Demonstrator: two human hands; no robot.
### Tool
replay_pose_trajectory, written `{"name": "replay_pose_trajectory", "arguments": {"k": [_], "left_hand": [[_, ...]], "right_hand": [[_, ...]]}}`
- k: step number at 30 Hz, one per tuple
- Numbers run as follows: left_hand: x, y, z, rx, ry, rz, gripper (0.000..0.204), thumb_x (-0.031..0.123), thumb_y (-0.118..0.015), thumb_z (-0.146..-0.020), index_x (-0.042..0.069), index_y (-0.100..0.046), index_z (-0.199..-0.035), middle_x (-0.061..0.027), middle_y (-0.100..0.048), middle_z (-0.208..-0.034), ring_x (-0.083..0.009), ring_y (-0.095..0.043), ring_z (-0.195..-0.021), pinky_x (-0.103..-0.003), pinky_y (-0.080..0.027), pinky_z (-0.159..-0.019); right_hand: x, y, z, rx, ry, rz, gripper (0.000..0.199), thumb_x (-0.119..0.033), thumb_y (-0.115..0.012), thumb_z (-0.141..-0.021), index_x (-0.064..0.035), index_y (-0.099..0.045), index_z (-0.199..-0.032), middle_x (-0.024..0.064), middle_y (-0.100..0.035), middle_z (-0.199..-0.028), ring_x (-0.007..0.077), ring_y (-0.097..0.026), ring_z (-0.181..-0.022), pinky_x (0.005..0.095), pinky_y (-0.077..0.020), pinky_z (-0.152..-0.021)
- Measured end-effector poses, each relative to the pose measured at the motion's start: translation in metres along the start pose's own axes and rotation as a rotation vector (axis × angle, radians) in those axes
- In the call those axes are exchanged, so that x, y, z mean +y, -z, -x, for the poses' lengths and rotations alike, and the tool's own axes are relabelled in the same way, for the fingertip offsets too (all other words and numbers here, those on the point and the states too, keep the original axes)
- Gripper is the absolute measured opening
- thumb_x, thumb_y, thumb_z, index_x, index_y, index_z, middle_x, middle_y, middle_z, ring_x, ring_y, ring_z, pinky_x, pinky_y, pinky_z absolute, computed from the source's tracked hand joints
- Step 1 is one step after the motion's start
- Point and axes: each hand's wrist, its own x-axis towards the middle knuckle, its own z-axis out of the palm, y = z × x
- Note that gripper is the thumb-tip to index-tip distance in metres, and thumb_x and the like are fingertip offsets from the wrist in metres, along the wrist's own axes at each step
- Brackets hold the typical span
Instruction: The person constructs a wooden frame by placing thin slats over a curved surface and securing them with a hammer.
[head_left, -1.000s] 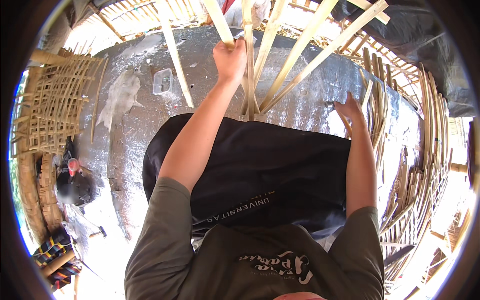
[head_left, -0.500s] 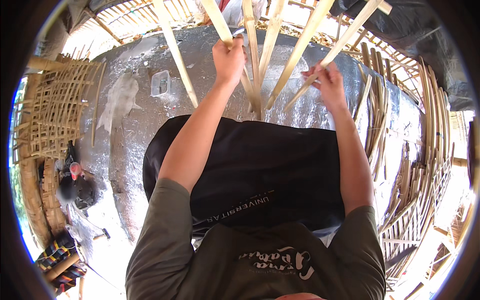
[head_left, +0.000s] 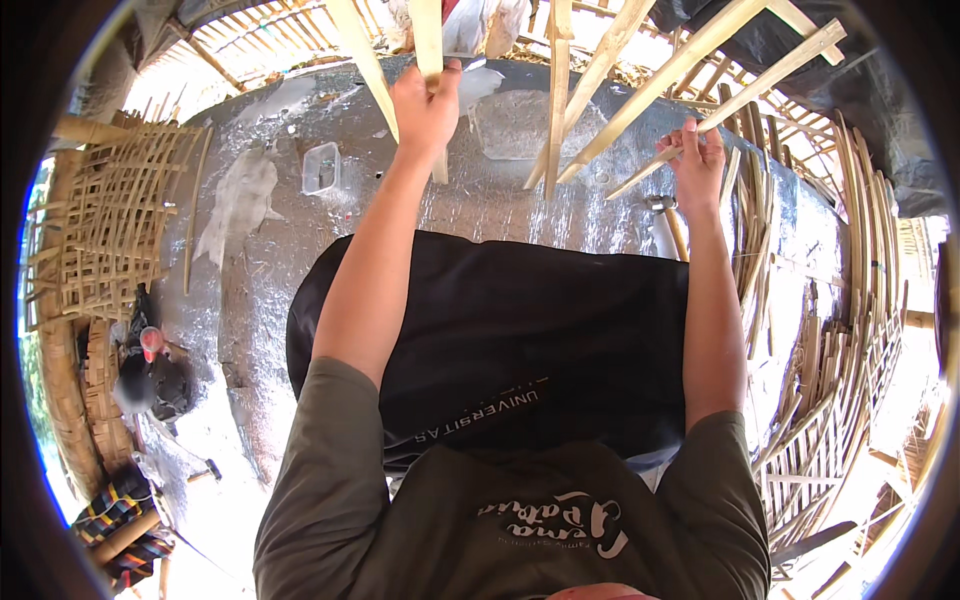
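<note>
Up ahead, left hand (head_left: 425, 105) is clamped on an upright bamboo slat (head_left: 428, 40); right hand (head_left: 697, 160) pinches a slanted bamboo strip (head_left: 745, 95) running up-right, both strips fanning above the foil-covered floor (head_left: 500, 200).

Silver mat (head_left: 520, 215) (clear tub (head_left: 320, 167), hammer (head_left: 668, 222))

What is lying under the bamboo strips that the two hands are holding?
Under the bamboo strips held by the left hand and right hand lies a silvery foil sheet, with a hammer beside it. The black cloth covers the nearer ground.
</note>
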Motion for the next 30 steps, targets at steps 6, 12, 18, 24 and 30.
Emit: {"name": "replay_pose_trajectory", "arguments": {"k": [6, 12, 18, 24, 30], "left_hand": [[-0.039, -0.005, 0.013, 0.046, 0.037, 0.015, 0.021, 0.014, -0.062, -0.090, 0.003, -0.054, -0.075, 0.0011, -0.051, -0.058, -0.0060, -0.045, -0.050, -0.023, -0.036, -0.045], [-0.022, -0.018, 0.027, 0.012, 0.072, -0.082, 0.021, 0.018, -0.060, -0.092, 0.001, -0.056, -0.081, -0.0014, -0.058, -0.061, -0.0091, -0.055, -0.053, -0.025, -0.042, -0.049], [-0.004, 0.021, 0.018, -0.291, 0.045, -0.596, 0.041, 0.032, -0.062, -0.090, -0.007, -0.059, -0.100, -0.0174, -0.069, -0.080, -0.0260, -0.069, -0.081, -0.036, -0.050, -0.069], [0.096, 0.072, -0.004, -0.653, 0.254, -1.027, 0.058, 0.038, -0.064, -0.087, 0.002, -0.048, -0.130, -0.0174, -0.068, -0.098, -0.0280, -0.067, -0.086, -0.040, -0.051, -0.078], [0.144, 0.058, -0.035, -0.068, 0.234, -0.116, 0.052, 0.032, -0.060, -0.091, -0.003, -0.047, -0.128, -0.0158, -0.062, -0.114, -0.0220, -0.064, -0.096, -0.031, -0.054, -0.079]], "right_hand": [[0.010, 0.002, -0.001, -0.029, 0.045, 0.264, 0.022, -0.025, -0.052, -0.099, -0.0040, -0.052, -0.099, 0.0056, -0.062, -0.080, 0.0127, -0.061, -0.078, 0.0288, -0.0479, -0.067], [0.038, 0.013, -0.006, 0.023, 0.300, 0.486, 0.020, -0.024, -0.042, -0.102, -0.0060, -0.044, -0.111, 0.0122, -0.066, -0.097, 0.0201, -0.065, -0.087, 0.0311, -0.0480, -0.067], [0.034, 0.011, -0.003, -0.008, 0.251, 0.429, 0.018, -0.020, -0.042, -0.101, -0.0052, -0.044, -0.112, 0.0140, -0.067, -0.097, 0.0214, -0.067, -0.089, 0.0321, -0.0479, -0.067], [0.032, 0.008, 0.003, -0.035, 0.215, 0.343, 0.015, -0.016, -0.045, -0.100, -0.0046, -0.044, -0.111, 0.0067, -0.057, -0.084, 0.0169, -0.066, -0.076, 0.0294, -0.0469, -0.062], [0.036, 0.014, -0.004, -0.101, 0.229, 0.297, 0.019, -0.017, -0.046, -0.100, -0.0041, -0.045, -0.114, 0.0052, -0.052, -0.082, 0.0160, -0.064, -0.076, 0.0283, -0.0466, -0.060]]}}
